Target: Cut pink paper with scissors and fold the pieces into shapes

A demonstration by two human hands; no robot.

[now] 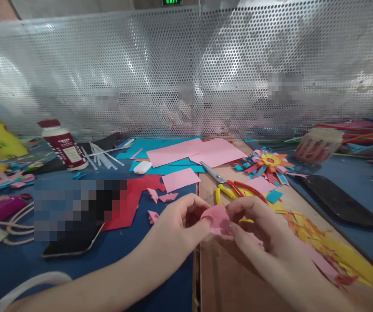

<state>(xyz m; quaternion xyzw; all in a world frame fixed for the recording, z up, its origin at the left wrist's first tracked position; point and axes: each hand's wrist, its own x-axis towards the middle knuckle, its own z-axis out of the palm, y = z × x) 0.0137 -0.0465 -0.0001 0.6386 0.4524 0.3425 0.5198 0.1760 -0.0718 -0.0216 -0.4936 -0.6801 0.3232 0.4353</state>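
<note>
A small piece of pink paper (pixel 218 220) is pinched between both hands, low in the middle of the view. My left hand (pixel 186 221) grips its left side, with the thumb on the near face. On the right side, the thumb and fingers of my right hand (pixel 258 223) are closed on the same paper. Just beyond the hands lie scissors (pixel 220 178) with red and yellow handles, blades pointing away. Several small folded pink pieces (pixel 168 197) rest left of my left hand. Whatever fingers are behind the paper are hidden.
Pink sheets (pixel 173 151) lie on blue paper (pixel 160 143) before a perforated metal screen (pixel 160 65). Red paper (pixel 128 212), a phone (pixel 72 247) and a bottle (pixel 63 147) are left. A paper flower (pixel 269 160), a dark slab (pixel 339 201) and yellow scraps (pixel 342 251) are right.
</note>
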